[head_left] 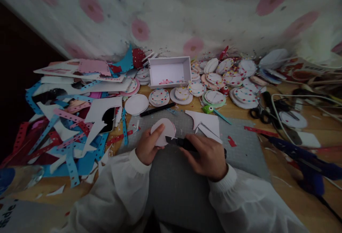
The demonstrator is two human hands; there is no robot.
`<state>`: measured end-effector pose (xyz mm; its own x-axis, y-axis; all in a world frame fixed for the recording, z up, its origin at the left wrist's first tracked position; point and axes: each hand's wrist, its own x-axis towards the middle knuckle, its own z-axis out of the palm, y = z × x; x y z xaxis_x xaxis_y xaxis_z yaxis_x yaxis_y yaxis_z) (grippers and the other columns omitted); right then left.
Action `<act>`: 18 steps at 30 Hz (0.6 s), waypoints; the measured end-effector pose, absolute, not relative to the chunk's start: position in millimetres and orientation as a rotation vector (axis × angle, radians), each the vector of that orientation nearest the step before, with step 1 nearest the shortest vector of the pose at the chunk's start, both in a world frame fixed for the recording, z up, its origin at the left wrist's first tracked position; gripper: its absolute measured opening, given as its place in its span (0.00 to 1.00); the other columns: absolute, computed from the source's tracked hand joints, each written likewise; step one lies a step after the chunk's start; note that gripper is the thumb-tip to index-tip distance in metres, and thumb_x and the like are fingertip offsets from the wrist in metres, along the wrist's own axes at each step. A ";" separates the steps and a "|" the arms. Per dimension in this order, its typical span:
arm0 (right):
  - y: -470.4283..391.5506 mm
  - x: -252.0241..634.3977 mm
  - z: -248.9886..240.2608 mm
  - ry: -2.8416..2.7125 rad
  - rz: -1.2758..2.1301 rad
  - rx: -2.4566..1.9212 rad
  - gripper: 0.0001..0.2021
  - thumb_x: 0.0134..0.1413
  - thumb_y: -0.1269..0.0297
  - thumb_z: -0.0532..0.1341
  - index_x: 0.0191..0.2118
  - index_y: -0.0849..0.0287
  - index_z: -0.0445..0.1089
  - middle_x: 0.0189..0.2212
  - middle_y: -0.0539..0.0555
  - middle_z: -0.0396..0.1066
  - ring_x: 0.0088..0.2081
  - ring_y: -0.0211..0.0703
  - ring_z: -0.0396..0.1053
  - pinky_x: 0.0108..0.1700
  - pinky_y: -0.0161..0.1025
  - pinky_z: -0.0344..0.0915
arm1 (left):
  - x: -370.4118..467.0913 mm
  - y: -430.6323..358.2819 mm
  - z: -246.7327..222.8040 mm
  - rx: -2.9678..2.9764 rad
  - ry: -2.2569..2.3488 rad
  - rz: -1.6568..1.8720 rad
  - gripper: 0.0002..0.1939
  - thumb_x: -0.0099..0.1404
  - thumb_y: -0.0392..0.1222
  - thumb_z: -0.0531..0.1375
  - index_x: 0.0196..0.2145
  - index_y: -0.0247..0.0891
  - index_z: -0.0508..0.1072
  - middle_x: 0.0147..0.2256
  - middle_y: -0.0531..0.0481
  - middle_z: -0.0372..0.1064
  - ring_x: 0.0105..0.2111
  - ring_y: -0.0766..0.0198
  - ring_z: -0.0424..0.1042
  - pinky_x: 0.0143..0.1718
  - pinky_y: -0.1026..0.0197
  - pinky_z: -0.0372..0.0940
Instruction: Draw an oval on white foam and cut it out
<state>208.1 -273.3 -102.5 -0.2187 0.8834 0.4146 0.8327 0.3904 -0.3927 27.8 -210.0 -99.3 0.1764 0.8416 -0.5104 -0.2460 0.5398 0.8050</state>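
Observation:
My left hand (148, 146) pinches a pale foam or card disc (162, 133), thumb on top and fingers beneath. A dark utility knife (184, 143) is gripped in my right hand (207, 154). Its blade meets the disc's lower right edge. Both hands are above a grey cutting mat (235, 133). Just beyond the right hand lies a white sheet offcut (205, 120) with a curved cut-out. Two or more white discs (136, 104) sit behind the left hand, beside a black pen-like stick (157, 109).
Colourful punched strips and scraps (69, 129) heap up at left. A white open box (169, 72) stands at the back among several decorated layered discs (244, 97). Scissors (260, 114), a blue glue gun (304, 160) and cables lie at right. A plastic bottle (24, 177) is at left.

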 end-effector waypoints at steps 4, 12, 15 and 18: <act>-273.0 207.5 -103.5 -2.041 0.112 -1.491 0.13 0.59 0.55 0.56 0.40 0.60 0.70 0.29 0.54 0.76 0.27 0.41 0.73 0.27 0.36 0.59 | 27.7 -209.2 -98.9 0.602 1.158 0.850 0.22 0.46 0.53 0.71 0.30 0.31 0.75 0.19 0.54 0.67 0.15 0.74 0.61 0.12 0.72 0.52; -270.2 214.7 -106.4 -1.877 0.099 -1.731 0.17 0.60 0.51 0.54 0.41 0.60 0.71 0.28 0.56 0.77 0.25 0.45 0.73 0.24 0.36 0.57 | 23.8 -207.7 -97.7 0.630 1.178 0.823 0.22 0.45 0.55 0.71 0.30 0.34 0.75 0.19 0.53 0.66 0.16 0.72 0.61 0.11 0.71 0.49; -268.3 223.5 -103.8 -1.685 0.083 -1.909 0.17 0.61 0.51 0.53 0.42 0.59 0.70 0.28 0.57 0.77 0.23 0.46 0.73 0.22 0.36 0.57 | 19.6 -211.3 -95.7 0.677 1.152 0.757 0.21 0.45 0.57 0.70 0.25 0.35 0.75 0.16 0.52 0.64 0.14 0.71 0.60 0.11 0.69 0.48; -269.5 224.6 -99.4 -1.769 0.174 -1.714 0.16 0.61 0.53 0.54 0.43 0.60 0.69 0.30 0.57 0.77 0.28 0.47 0.75 0.26 0.36 0.62 | 18.3 -213.0 -96.9 0.703 1.134 0.724 0.21 0.44 0.56 0.71 0.26 0.34 0.76 0.16 0.52 0.65 0.14 0.70 0.61 0.12 0.69 0.51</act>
<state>224.6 -269.5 -99.4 0.0769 0.9301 0.3591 0.8426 0.1319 -0.5221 18.3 -213.0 -96.9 0.2558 0.8040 -0.5367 -0.1492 0.5814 0.7998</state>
